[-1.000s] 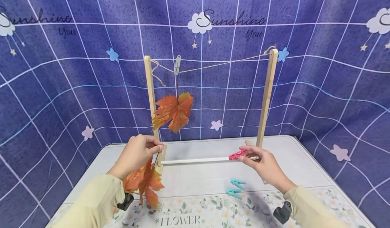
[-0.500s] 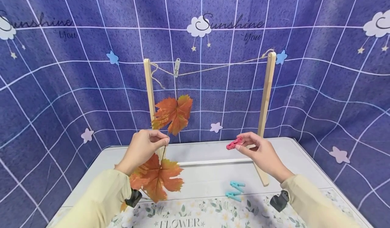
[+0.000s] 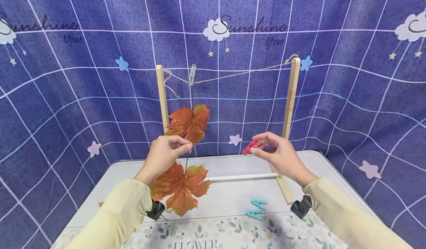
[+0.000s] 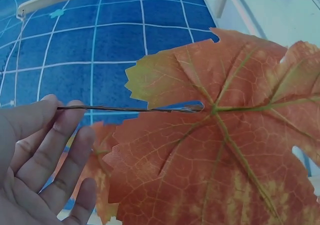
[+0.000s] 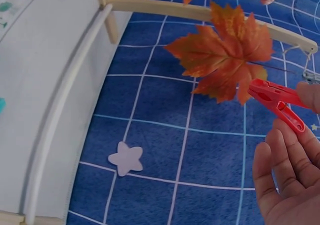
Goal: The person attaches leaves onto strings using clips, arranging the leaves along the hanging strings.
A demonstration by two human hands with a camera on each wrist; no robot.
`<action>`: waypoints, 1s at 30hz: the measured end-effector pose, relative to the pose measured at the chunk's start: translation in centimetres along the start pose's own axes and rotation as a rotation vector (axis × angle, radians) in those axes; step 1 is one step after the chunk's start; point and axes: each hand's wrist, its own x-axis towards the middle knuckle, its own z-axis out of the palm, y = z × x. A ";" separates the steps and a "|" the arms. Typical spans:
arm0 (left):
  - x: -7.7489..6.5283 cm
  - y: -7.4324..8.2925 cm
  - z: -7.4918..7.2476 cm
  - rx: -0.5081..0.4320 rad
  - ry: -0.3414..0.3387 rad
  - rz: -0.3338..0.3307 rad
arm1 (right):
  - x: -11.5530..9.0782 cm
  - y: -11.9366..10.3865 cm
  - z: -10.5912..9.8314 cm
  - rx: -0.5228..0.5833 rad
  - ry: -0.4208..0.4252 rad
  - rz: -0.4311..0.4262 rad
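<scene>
My left hand (image 3: 168, 153) pinches the thin dark stem of an orange maple leaf (image 3: 185, 189) between thumb and forefinger; the leaf hangs below the fingers. In the left wrist view the stem (image 4: 125, 108) runs straight from the fingertips to the leaf's veined face. My right hand (image 3: 279, 154) holds a red clothespin (image 3: 250, 147) by its handles, seen close in the right wrist view with its nose toward the upper left. Behind the left hand, a second maple leaf (image 3: 193, 121) hangs by its stem from a grey clothespin (image 3: 192, 74) on a twine line (image 3: 239, 74).
The twine spans two wooden posts (image 3: 290, 97), joined low down by a white rod (image 3: 243, 176). Two teal clothespins (image 3: 255, 214) lie on the white table (image 3: 229, 201). A blue gridded curtain (image 3: 233, 104) stands behind. Part of another leaf shows by the left sleeve.
My left hand has moved right and up, carrying the leaf away from the left post. The right hand has lifted and shifted left with the red clothespin.
</scene>
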 end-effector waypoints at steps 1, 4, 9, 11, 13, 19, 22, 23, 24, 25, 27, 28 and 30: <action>0.1 0.0 0.1 -0.002 0.005 0.003 | 0.1 -0.1 0.0 0.003 -0.005 -0.004; 0.3 0.1 0.5 -0.022 0.015 0.007 | 0.4 -0.6 -0.1 0.014 -0.026 -0.014; 0.7 0.4 1.0 -0.063 0.021 0.004 | 1.1 -1.5 -0.3 0.000 -0.050 -0.031; 1.0 0.7 1.2 -0.077 0.025 0.007 | 1.5 -1.8 -0.4 -0.010 -0.051 -0.042; 1.3 1.0 1.2 -0.089 0.031 0.015 | 2.0 -2.3 -0.5 -0.016 -0.055 -0.052; 2.2 2.0 1.2 -0.148 0.027 0.012 | 3.4 -3.8 -0.8 -0.033 -0.054 -0.081; 2.7 2.5 1.3 -0.187 0.026 0.007 | 3.9 -4.5 -0.9 -0.041 -0.046 -0.089; 2.9 2.8 1.3 -0.193 0.029 0.009 | 4.1 -4.7 -1.0 -0.040 -0.043 -0.091; 3.1 3.0 1.4 -0.197 0.034 0.009 | 4.3 -4.8 -1.0 -0.041 -0.040 -0.091; 3.3 3.2 1.4 -0.194 0.041 0.013 | 4.4 -5.0 -1.1 -0.041 -0.037 -0.094; 3.6 3.5 1.4 -0.170 0.057 0.018 | 4.7 -5.3 -1.1 -0.039 -0.034 -0.094; 3.7 3.6 1.4 -0.154 0.064 0.026 | 4.9 -5.4 -1.2 -0.037 -0.034 -0.096; 3.9 3.9 1.4 -0.127 0.080 0.029 | 5.2 -5.6 -1.2 -0.035 -0.034 -0.098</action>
